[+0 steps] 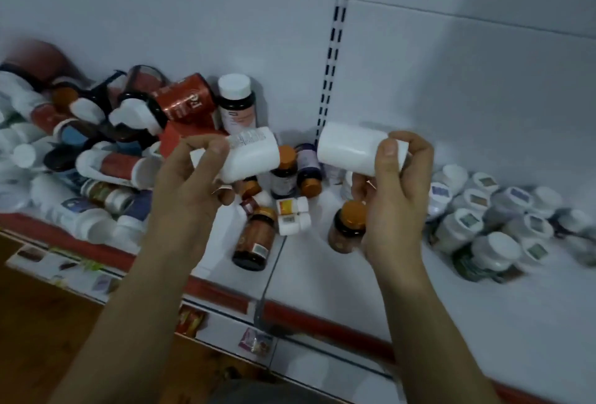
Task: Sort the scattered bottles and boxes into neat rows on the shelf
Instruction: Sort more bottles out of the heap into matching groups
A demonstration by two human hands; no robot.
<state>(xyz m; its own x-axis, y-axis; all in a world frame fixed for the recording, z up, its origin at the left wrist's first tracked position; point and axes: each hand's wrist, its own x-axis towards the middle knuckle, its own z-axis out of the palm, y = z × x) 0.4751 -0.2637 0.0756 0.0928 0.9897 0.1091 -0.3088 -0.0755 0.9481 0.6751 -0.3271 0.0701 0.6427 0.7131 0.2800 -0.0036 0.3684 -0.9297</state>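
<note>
Two white bottles held sideways: left hand (190,184) pinches labelled bottle (250,158), right hand (392,184) wraps plain bottle (350,147); sorted cluster (490,226) nearer right.

- The left hand (190,184) covers the cap end of its white bottle (251,158); the label print is too blurred to read.
- The right hand (392,197) hides one end of the plain white bottle (350,148) and part of an orange-capped jar (348,226).
- The heap of bottles (64,145) runs off the left edge, smeared by motion.
- The white-capped jars (503,226) blur towards the right edge; their lid stickers are unreadable.
- Price tags on the shelf (322,274) front are illegible.
</note>
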